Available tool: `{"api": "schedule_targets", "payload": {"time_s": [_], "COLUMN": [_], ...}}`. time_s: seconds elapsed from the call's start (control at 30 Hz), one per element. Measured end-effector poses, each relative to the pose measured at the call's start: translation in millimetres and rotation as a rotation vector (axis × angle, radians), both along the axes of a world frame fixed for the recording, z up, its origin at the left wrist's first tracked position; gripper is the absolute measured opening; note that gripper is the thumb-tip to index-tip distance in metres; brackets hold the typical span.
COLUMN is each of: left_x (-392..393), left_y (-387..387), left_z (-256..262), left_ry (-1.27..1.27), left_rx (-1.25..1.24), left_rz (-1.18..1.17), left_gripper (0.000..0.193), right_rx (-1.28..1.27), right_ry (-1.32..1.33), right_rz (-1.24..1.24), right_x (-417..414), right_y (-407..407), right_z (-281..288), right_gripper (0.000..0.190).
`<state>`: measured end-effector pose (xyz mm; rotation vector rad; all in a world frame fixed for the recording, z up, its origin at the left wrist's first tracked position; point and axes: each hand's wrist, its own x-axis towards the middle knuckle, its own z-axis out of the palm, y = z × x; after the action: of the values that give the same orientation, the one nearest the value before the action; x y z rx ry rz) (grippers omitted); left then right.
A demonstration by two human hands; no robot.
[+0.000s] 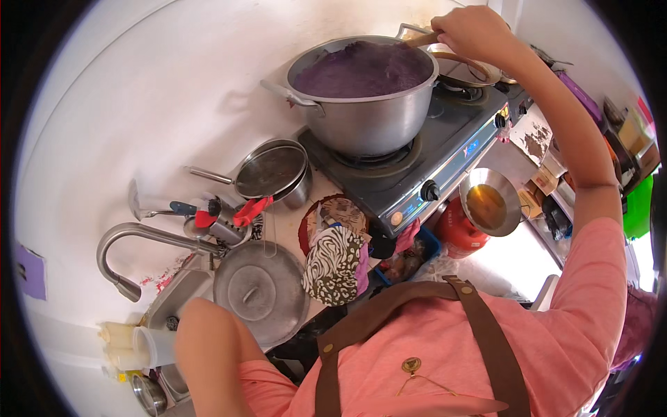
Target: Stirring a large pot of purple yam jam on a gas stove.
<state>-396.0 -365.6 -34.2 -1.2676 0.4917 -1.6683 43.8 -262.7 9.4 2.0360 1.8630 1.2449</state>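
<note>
My right hand (471, 34) grips the wooden handle (423, 39) of a utensil at the far rim of a large aluminium pot (372, 122). The utensil's lower end is sunk in a thick purple mass (365, 70) and hidden. Haze hangs over the mass. The pot stands on the near burner of a black gas stove (359, 182). My left hand is out of view; only the bent left arm shows at the bottom left.
A round aluminium lid (252, 315) lies by the sink and steel faucet (156, 234). Near the stove are a saucepan (299, 190), patterned cloths (333, 266) and a utensil holder (229, 224). A pan with brown liquid (487, 206) rests above a red gas cylinder (458, 229).
</note>
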Motion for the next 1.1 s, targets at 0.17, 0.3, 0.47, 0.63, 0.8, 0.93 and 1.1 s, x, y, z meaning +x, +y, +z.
{"api": "schedule_targets", "payload": {"time_s": [0.17, 0.3, 0.47, 0.63, 0.8, 0.93, 1.1], "left_x": [6, 0, -2, 19, 53, 56, 64], "left_y": [11, 3, 6, 18, 51, 66, 84], "left_z": [-6, -8, -11, -5, -16, -48, -124], "left_ry": [-0.021, -0.004, 0.020, 0.032, -0.206, -0.100, 0.095], "left_rx": [-0.074, -0.102, -0.072, 0.000, 0.158, -0.213, -0.842], "left_rz": [0.010, 0.026, 0.010, -0.231, -0.388, -0.366, -0.471], "left_gripper": [0.014, 0.014, 0.014, 0.014, 0.026, 0.026, 0.019], "right_rx": [-0.205, -0.284, -0.310, -0.414, -0.366, -0.232, -0.213], "right_ry": [-0.018, -0.039, -0.099, -0.219, -0.587, -0.633, -0.736], "right_rz": [-0.325, -0.203, -0.067, 0.211, 0.324, 0.374, 0.424], "right_x": [4, -20, -31, -36, 3, 27, 49], "right_y": [36, 63, 55, 33, -9, 33, 77], "right_z": [16, 18, 18, 26, 65, 75, 64], "right_gripper": [0.025, 0.024, 0.024, 0.021, 0.025, 0.023, 0.025]}}
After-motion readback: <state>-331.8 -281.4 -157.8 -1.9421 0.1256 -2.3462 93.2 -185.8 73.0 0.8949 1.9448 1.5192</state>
